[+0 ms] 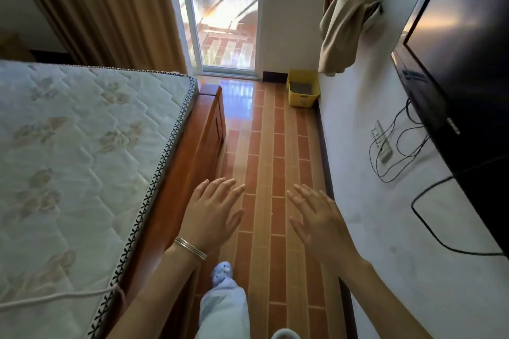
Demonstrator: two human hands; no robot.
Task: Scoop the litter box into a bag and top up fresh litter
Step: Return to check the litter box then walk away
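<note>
both hands are held out over the tiled floor, palms down. the left hand is spread flat, fingers straight, and nothing is held or touched by it; bangles are worn at its wrist. the right hand is likewise spread and empty. the yellow litter box is seen far ahead, set on the floor against the wall beside the glass door. a bed is seen to the left.

Head camera (wide-angle) looks forward and down, apparently from standing.

Brick-tiled floor, bare mattress, white wall, sunlit glass door
</note>
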